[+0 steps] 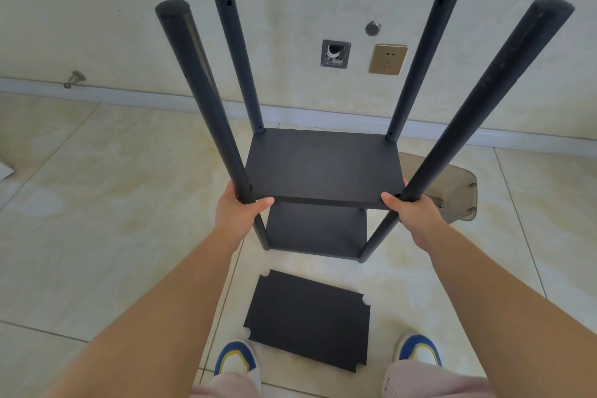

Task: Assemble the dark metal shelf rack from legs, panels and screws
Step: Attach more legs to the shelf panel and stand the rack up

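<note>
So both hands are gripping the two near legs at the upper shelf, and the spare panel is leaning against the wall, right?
Not quite. The head view shows the spare panel lying flat on the floor tiles between the shoes, not leaning against the wall. The rest holds: the left hand and right hand each grip a near leg at the upper shelf.

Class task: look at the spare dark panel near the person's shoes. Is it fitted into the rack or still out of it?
Out. The spare panel lies flat on the floor tiles, apart from the rack's legs, and neither hand touches it.

Both hands (240, 208) (410, 208) curled, arms outstretched
</note>
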